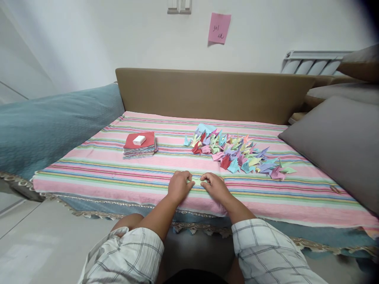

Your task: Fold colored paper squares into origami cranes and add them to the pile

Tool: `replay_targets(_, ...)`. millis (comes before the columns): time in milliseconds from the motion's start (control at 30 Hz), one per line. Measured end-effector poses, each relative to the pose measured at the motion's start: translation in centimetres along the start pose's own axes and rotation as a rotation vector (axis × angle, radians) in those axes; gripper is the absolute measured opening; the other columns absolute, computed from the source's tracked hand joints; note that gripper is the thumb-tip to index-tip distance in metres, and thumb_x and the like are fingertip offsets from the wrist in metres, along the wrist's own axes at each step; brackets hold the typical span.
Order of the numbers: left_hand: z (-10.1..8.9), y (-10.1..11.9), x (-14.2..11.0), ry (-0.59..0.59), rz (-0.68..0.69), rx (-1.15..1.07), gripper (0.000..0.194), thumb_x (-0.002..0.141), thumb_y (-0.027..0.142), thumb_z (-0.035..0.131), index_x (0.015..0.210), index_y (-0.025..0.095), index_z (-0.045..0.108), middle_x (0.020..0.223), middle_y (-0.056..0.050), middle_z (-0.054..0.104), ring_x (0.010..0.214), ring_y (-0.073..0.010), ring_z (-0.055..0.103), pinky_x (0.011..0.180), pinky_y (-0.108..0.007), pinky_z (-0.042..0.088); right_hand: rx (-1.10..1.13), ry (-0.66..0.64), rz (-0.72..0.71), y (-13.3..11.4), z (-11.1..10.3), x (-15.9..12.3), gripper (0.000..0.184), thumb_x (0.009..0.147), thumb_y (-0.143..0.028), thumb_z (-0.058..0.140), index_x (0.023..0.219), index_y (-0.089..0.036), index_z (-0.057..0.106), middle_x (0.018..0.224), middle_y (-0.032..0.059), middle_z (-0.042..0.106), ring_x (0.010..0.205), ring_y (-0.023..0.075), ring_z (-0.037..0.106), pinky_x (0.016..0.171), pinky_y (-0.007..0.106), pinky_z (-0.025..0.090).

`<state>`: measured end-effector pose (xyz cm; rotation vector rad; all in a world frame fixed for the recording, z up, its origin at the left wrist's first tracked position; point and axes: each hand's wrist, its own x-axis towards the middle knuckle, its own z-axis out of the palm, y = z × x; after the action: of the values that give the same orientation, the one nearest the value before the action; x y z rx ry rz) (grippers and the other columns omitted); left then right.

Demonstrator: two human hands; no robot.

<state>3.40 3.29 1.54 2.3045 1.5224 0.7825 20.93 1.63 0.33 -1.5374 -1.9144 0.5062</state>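
A small pale green piece of folded paper (196, 182) is stretched between my two hands, just above or on the striped cloth. My left hand (179, 185) pinches its left end, thumb towards the middle. On the other end, my right hand (215, 187) has its thumb and fingers closed. Much of the paper's edges is hidden by my fingertips. Beyond my hands lies a spread of folded paper cranes (233, 152) in many colours. To the left is a stack of square paper sheets (139, 152), red on top, with a small white block (139, 140) resting on it.
A pink striped cloth (97, 179) covers the sofa seat. Brown backrest (207, 94) stands behind, a blue-covered armrest (65, 122) at left, and a grey cushion (337, 146) at right. A pink note (219, 28) is stuck on the wall. Near the cushion lies a small brownish item (335, 189).
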Motion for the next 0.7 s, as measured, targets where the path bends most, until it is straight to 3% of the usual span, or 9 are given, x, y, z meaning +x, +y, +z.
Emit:
replay_targets(167, -0.2, -0.2, 0.1, -0.022, 0.044, -0.017, 0.005, 0.072, 0.016, 0.06, 0.073, 0.02, 0.063, 0.079, -0.001, 0.067, 0.086, -0.0201, 0.055, 0.077, -0.03, 0.041, 0.06, -0.047, 0.001, 0.1, -0.5, 0.1, 0.019, 0.073, -0.016, 0.052, 0.089, -0.021, 0.061, 0.087, 0.0018, 0.065, 0.079, 0.0168, 0.056, 0.077, 0.03, 0.039)
replay_targets(333, 0.0, -0.7, 0.3, -0.045, 0.173, -0.004, 0.028, 0.076, 0.009, 0.053, 0.094, 0.023, 0.068, 0.094, -0.002, 0.069, 0.09, -0.0188, 0.057, 0.088, -0.034, 0.039, 0.095, -0.077, -0.009, 0.2, -0.8, 0.1, 0.026, 0.071, -0.012, 0.051, 0.093, -0.02, 0.062, 0.09, 0.0027, 0.065, 0.079, 0.0162, 0.056, 0.078, 0.03, 0.041)
replay_targets(500, 0.5, -0.7, -0.2, -0.046, 0.27, 0.207, 0.03, 0.083, 0.016, 0.049, 0.103, 0.028, 0.067, 0.1, -0.004, 0.066, 0.092, -0.021, 0.055, 0.083, -0.035, 0.041, 0.112, -0.09, -0.018, 0.7, -0.8, 0.0, 0.03, 0.072, -0.01, 0.047, 0.096, -0.02, 0.063, 0.092, 0.0029, 0.066, 0.079, 0.0154, 0.057, 0.079, 0.031, 0.042)
replay_targets(700, 0.8, -0.4, -1.2, 0.096, 0.327, 0.357, 0.026, 0.082, 0.023, 0.055, 0.105, 0.031, 0.065, 0.127, -0.004, 0.053, 0.11, -0.0268, 0.045, 0.092, -0.045, 0.036, 0.146, -0.083, -0.057, 1.4, -0.8, 0.0, 0.033, 0.073, -0.009, 0.043, 0.097, -0.02, 0.063, 0.095, 0.0023, 0.066, 0.08, 0.0141, 0.058, 0.08, 0.029, 0.043)
